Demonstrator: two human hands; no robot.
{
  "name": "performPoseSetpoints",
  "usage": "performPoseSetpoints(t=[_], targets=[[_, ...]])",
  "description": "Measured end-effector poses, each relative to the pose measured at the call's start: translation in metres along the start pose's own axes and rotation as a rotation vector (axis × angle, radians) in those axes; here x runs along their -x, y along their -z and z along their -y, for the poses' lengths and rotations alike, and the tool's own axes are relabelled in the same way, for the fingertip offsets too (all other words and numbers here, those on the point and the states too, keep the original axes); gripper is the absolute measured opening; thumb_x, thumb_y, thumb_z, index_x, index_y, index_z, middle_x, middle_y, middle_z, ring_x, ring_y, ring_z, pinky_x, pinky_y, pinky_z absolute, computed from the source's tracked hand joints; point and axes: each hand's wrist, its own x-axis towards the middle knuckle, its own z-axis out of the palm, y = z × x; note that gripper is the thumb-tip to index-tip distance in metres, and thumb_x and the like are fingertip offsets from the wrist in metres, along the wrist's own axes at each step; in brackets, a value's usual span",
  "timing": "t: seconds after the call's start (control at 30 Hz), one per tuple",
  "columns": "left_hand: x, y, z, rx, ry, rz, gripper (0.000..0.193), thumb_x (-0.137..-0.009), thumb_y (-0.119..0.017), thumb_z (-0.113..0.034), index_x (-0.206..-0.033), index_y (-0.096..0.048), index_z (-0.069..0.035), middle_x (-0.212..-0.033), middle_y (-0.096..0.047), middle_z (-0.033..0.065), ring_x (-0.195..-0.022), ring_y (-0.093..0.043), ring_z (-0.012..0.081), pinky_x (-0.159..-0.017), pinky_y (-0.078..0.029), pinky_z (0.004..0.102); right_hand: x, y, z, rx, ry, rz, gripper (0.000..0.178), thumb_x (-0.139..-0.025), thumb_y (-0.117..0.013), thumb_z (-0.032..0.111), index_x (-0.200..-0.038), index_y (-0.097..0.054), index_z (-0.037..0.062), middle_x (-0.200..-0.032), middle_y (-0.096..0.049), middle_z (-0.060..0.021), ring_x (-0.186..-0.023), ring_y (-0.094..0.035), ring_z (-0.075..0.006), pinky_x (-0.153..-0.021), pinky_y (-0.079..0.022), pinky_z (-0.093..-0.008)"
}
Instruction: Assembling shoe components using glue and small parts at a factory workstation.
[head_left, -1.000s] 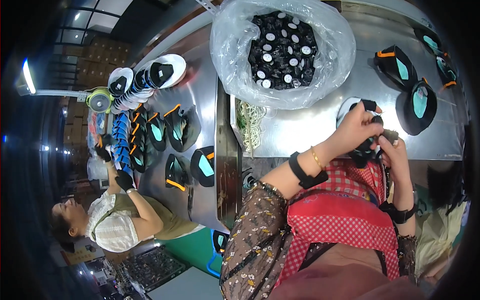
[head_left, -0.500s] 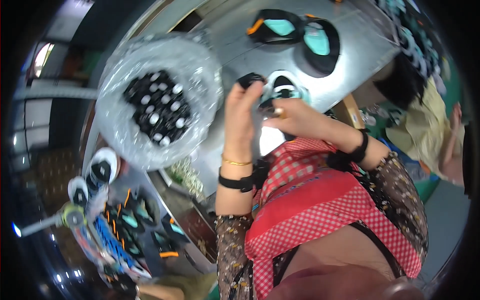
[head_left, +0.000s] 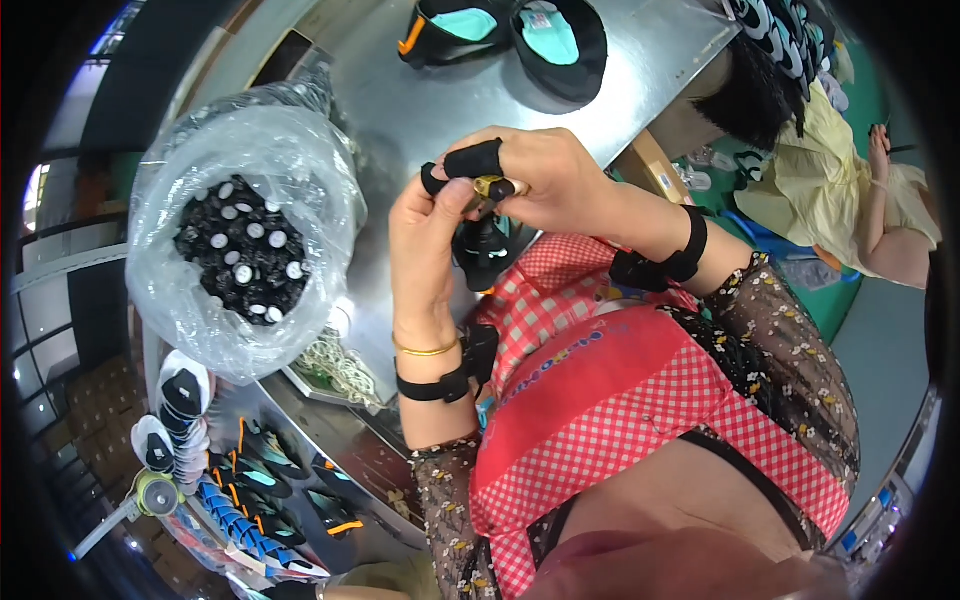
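Above the bench my left hand (head_left: 425,235) and right hand (head_left: 555,175) meet, fingers curled together. Thumb and fingers of the left are pinched near a small yellowish and black piece (head_left: 488,187) at the right fingertips; what it is I cannot make out. Black sleeves cover some of the fingers. Just below the hands, against my red checked apron, lies a black shoe upper (head_left: 482,250) with a teal inside, partly hidden. Two more black uppers with teal insoles, one (head_left: 455,45) with an orange tab and another (head_left: 560,50), stand farther away on the metal bench.
A clear plastic bag (head_left: 335,190) to the left holds many black pieces with white discs. Below it are a bundle of pale cords (head_left: 340,365) and a rack of shoe uppers (head_left: 265,480). At right are a cardboard box (head_left: 655,170) and a person in pale yellow (head_left: 820,190).
My hands have come together from slightly apart. The view has shifted, so bag and bench uppers sit farther left. The white and teal shoe part near the hands no longer shows.
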Motion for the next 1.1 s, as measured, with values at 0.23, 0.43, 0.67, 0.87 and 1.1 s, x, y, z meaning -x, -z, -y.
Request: performPoseSetpoints(t=[0.23,0.43,0.67,0.87,1.1], targets=[[0.045,0.004,0.019,-0.321,0.253,-0.427,0.046,-0.092,-0.05,-0.015,-0.133,-0.037,0.002,-0.128,-0.043,0.0133,-0.117,-0.042,0.0185,-0.1,-0.032,0.0332,0.036,0.017,-0.01,-0.764,-0.691,0.009,0.035,-0.083,-0.064,0.005,-0.111,-0.043,0.0011,-0.102,-0.062,-0.0079,-0.1,-0.061,-0.0132,-0.083,-0.05,-0.0253],[0.052,0.018,0.046,0.116,0.292,-0.178,0.049,-0.087,-0.057,-0.009,-0.131,-0.037,-0.001,-0.128,-0.049,0.0117,-0.114,-0.05,0.0197,-0.096,-0.041,0.0332,0.043,-0.008,-0.016,-0.908,-0.851,0.053,0.026,-0.087,-0.062,0.01,-0.106,-0.047,-0.0001,-0.102,-0.061,-0.0103,-0.101,-0.061,-0.0156,-0.084,-0.049,-0.0255],[0.05,0.018,0.038,0.401,0.17,-0.078,0.04,-0.087,-0.061,-0.015,-0.122,-0.047,-0.002,-0.113,-0.06,0.011,-0.096,-0.062,0.0228,-0.088,-0.049,0.0364,0.022,0.008,0.0,-0.891,-0.642,0.081,0.017,-0.086,-0.06,0.003,-0.102,-0.055,-0.001,-0.103,-0.064,-0.0096,-0.098,-0.061,-0.0144,-0.084,-0.05,-0.0256],[0.054,0.01,0.014,0.387,0.125,-0.034,0.039,-0.083,-0.065,-0.012,-0.116,-0.052,0.003,-0.103,-0.063,0.0123,-0.09,-0.064,0.0225,-0.083,-0.051,0.0344,0.008,0.031,0.018,-0.384,-0.222,0.203,0.027,-0.074,-0.069,-0.002,-0.1,-0.065,0.0005,-0.105,-0.066,-0.0079,-0.085,-0.065,-0.0138,-0.077,-0.052,-0.0251],[0.05,-0.006,0.001,0.227,0.089,-0.045,0.043,-0.077,-0.071,-0.016,-0.113,-0.055,0.002,-0.101,-0.064,0.0115,-0.082,-0.063,0.0211,-0.076,-0.052,0.0324,0.0,0.03,0.026,-0.303,-0.204,0.087,0.023,-0.071,-0.073,0.003,-0.092,-0.064,0.0001,-0.093,-0.066,-0.0078,-0.082,-0.065,-0.0175,-0.071,-0.051,-0.0274]])
